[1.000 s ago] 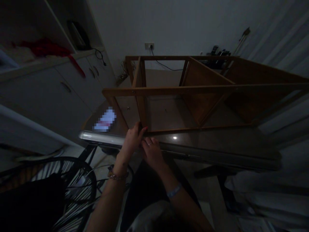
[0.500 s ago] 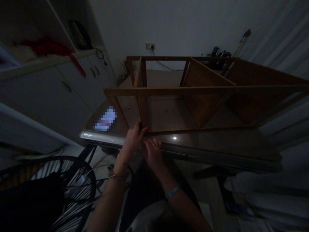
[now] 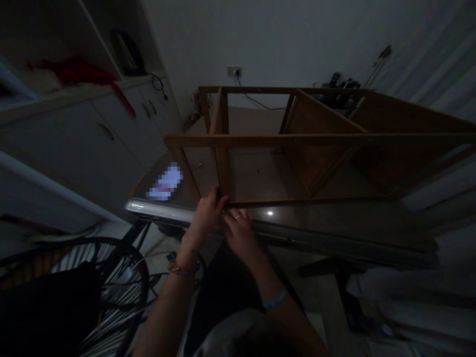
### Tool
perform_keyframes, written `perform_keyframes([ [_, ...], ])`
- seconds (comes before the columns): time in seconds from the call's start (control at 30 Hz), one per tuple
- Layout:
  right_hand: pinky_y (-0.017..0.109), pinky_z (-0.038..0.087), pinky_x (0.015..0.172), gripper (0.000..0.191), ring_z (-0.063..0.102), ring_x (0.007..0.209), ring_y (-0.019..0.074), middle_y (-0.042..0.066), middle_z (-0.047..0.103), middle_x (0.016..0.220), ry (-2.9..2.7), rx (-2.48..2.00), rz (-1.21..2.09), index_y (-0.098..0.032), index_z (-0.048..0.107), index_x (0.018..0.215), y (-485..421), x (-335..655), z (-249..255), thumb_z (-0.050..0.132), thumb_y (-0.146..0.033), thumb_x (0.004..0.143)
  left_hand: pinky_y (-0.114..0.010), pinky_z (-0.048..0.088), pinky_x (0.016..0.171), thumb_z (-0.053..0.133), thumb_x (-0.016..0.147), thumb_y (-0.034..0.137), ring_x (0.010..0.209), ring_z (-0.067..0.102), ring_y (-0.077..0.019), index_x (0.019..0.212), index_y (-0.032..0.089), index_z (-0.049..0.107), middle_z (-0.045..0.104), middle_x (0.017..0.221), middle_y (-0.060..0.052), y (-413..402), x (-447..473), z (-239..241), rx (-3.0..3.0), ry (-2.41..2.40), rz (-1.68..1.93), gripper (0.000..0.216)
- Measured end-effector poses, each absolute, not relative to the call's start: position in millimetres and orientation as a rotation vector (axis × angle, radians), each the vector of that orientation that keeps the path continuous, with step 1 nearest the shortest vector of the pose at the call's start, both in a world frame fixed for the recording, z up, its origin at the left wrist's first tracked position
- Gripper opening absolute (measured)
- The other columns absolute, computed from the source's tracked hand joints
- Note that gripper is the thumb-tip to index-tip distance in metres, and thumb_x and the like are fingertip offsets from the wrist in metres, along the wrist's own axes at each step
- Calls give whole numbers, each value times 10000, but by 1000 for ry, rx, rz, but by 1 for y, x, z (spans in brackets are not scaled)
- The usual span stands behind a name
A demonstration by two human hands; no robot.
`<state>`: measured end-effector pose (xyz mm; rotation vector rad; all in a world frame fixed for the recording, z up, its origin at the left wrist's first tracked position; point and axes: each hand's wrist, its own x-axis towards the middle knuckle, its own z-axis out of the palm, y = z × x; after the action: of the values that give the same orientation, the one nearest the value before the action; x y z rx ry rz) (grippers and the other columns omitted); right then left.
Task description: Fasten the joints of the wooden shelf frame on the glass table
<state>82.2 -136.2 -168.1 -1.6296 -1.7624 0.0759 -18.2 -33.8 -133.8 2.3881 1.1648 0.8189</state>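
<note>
A brown wooden shelf frame lies on its side on the dark table. My left hand has its fingers curled round the frame's near lower rail, where a crosspiece meets it. Just right of it and lower, my right hand has bent fingers drawn together against the outer side of that joint. Whatever it pinches is hidden. Small metal pieces, perhaps screws, lie on the tabletop inside the frame, with another small piece further right.
A blurred-out pale object lies at the table's left end. A black woven chair stands at the lower left. White cabinets with a kettle and red cloth line the left. Curtains hang right.
The view has shifted slightly. My right hand has turned a little at the joint, its wrist moving outward to the right. My left hand keeps its place on the frame.
</note>
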Motion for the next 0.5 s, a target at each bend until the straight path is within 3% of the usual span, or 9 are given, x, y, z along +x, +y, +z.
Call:
perform_keyframes([
  [0.3, 374, 417, 892, 143, 496, 1000, 223, 48, 632, 1026, -1743, -1598, 148, -233, 634, 1026, -132, 82, -164, 583, -159, 913, -259, 519, 672, 499, 971, 347, 837, 735, -233, 1198, 126, 547, 743, 925, -119, -33, -18, -133, 2372, 1171, 801, 320],
  [0.5, 382, 411, 927, 187, 485, 1063, 227, 50, 630, 1098, -1752, -1567, 163, -242, 633, 1053, -133, 84, -162, 563, -136, 916, -277, 534, 699, 493, 971, 343, 856, 733, -241, 1195, 119, 547, 742, 941, -138, -33, -18, -132, 2393, 1165, 813, 321],
])
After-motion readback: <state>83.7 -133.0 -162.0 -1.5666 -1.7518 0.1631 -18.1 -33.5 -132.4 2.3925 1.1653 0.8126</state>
